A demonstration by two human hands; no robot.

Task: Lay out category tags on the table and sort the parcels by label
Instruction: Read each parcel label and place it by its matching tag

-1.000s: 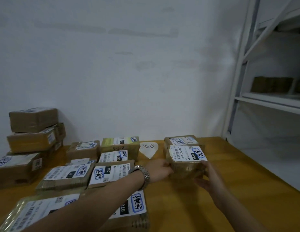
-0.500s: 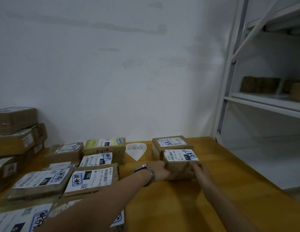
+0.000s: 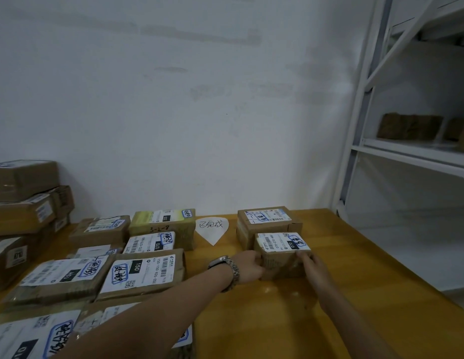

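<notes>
A small brown parcel with a white shipping label stands on the wooden table, right in front of a larger labelled parcel. My left hand, with a metal watch on the wrist, grips the small parcel's left side. Against its right front corner lies my right hand, fingers curled on the edge. A white heart-shaped paper tag with handwriting lies flat to the left of these two parcels.
Several labelled parcels cover the table's left half, with a stack against the wall at far left. A white metal shelf rack holding brown parcels stands at the right. Bare tabletop lies in front of and right of my hands.
Both hands have carried the small parcel down and set it on the table against the larger parcel. The camera has turned slightly to the right.
</notes>
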